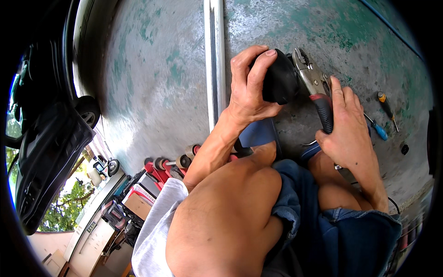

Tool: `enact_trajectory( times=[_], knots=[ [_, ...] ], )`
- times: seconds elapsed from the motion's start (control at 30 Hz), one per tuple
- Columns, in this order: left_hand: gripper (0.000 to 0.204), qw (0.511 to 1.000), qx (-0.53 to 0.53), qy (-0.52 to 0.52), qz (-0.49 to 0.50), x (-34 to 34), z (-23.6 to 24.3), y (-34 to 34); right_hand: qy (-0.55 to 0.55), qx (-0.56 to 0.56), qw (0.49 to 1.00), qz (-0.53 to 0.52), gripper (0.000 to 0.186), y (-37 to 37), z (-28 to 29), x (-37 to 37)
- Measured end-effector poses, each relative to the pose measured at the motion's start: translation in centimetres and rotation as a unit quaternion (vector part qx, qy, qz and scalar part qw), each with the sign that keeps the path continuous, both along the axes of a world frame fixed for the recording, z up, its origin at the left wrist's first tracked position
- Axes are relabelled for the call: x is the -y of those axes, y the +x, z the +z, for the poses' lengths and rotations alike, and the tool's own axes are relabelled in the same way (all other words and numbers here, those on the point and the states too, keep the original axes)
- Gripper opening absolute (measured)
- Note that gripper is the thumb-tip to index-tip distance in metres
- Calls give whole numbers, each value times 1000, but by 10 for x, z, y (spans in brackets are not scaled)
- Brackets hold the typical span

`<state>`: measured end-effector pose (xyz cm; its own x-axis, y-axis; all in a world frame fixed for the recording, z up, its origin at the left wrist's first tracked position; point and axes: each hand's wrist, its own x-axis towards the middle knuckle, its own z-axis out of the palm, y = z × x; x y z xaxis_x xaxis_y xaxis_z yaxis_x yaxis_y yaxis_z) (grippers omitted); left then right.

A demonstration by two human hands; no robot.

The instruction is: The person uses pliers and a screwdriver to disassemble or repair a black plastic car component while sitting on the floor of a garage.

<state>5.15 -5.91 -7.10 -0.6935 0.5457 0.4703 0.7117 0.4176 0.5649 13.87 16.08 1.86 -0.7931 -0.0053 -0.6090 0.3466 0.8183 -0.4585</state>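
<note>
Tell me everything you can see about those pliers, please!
The locking pliers have a shiny metal head with rivets and toothed jaws. The visible grip is dark, ribbed and rubbery-looking, with red near the head. Held in the right hand, they point their jaws toward the picture's top, beside the black rounded part. I can't tell whether they touch it.

No words or numbers can be read anywhere, including on the locking pliers (315, 84). At lower left, a white-and-red carton (144, 194) bears what looks like printing, too small and blurred to make out. A small dark plate (92, 226) on a long pale panel (107, 203) shows light marks, likewise illegible.
</note>
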Motion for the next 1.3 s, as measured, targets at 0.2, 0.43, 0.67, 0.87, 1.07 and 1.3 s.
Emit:
enact_trajectory(
  times=[0.2,0.43,0.67,0.87,1.07,1.3],
  knots=[
    [93,1000,-20,10,-4,1,2,-5,-20,-17,1000,-8,100,-1,2,1],
    [94,1000,3,8,-18,-1,4,-6,3,-64,998,5,90,3,-4,4],
    [93,1000,7,21,-21,-1,4,-8,18,-80,997,8,88,3,-13,3],
    [93,999,28,37,-21,-5,2,-5,33,-80,996,5,88,5,-21,6],
    [91,998,46,7,-29,-13,-4,-2,56,-63,996,-40,80,7,-45,5],
    [94,990,127,-45,-41,-34,-25,4,23,-48,990,-130,46,23,-103,6]
  ],
)
